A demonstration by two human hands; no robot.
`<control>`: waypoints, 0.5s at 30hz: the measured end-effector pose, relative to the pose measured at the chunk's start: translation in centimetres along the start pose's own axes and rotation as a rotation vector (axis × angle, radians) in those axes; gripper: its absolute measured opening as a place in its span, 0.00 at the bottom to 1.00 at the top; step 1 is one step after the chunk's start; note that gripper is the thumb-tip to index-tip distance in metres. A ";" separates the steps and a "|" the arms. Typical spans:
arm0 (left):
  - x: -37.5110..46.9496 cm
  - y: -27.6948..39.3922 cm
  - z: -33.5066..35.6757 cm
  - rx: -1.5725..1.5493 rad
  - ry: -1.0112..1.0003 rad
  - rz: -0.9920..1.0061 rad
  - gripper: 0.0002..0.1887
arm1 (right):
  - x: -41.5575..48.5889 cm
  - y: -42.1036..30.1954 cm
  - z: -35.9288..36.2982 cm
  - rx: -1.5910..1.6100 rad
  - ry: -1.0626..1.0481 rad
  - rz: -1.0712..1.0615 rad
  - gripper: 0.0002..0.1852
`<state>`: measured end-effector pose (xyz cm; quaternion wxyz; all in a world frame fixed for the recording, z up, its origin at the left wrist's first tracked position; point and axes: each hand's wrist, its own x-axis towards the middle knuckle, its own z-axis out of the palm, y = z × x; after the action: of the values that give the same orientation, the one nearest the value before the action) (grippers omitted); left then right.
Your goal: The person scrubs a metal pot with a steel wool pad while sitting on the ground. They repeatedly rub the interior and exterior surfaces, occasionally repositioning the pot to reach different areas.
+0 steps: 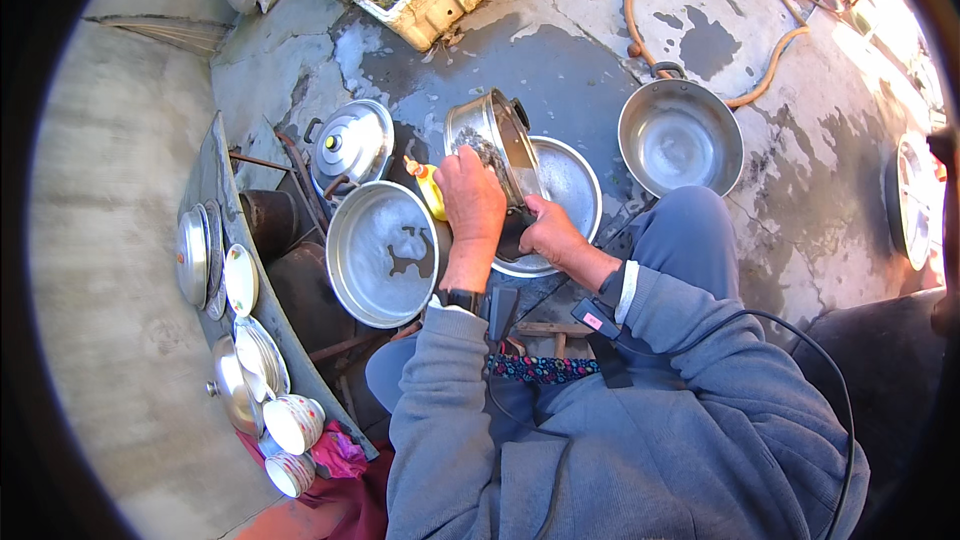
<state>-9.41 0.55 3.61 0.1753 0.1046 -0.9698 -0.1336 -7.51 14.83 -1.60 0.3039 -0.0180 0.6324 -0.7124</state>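
A steel pot (pixel 480 136) is tipped on its side above a round metal basin (pixel 566 178), its mouth facing right. My right hand (pixel 556 235) grips its near rim, by the handle. The fingers of my left hand (pixel 472 199) are curled against the pot's outer wall, next to a dark, rough-looking patch. Whether that patch is soot or a scouring pad, and whether anything is inside the fist, I cannot tell. Close to my left hand stands a yellow squeeze bottle (pixel 430 187). Left of it sits a wide aluminium pot (pixel 381 253) with a little water in the bottom.
A lidded pot (pixel 352 139) stands farther left. Lids, bowls and floral cups (pixel 294 424) line a slanting board (pixel 277 315) by the wall. To the right are a two-handled pan (pixel 681 139) and an orange hose (pixel 772 64). A planter (pixel 420 4) stands ahead on wet concrete.
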 end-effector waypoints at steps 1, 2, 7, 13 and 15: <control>-0.7 0.5 -0.1 -0.014 -0.086 -0.018 0.23 | 0.1 -0.3 0.0 0.049 -0.001 0.017 0.28; -1.2 0.7 -0.3 -0.041 -0.055 0.011 0.27 | 0.1 -0.4 -0.1 0.093 -0.010 0.032 0.28; -3.9 1.2 -1.3 -0.108 -0.073 0.025 0.31 | -0.3 -0.9 0.1 0.005 -0.004 0.019 0.26; -3.6 1.1 -1.5 -0.109 -0.174 0.079 0.37 | 0.2 -0.3 0.2 0.068 0.013 0.027 0.26; -2.7 1.0 -1.2 -0.108 -0.121 0.143 0.33 | 0.3 -0.2 0.1 0.052 0.009 0.030 0.27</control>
<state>-6.66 1.89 4.20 0.1306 0.0175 -0.9750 -0.1787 -7.84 14.63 -1.54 0.3120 0.0025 0.6152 -0.7240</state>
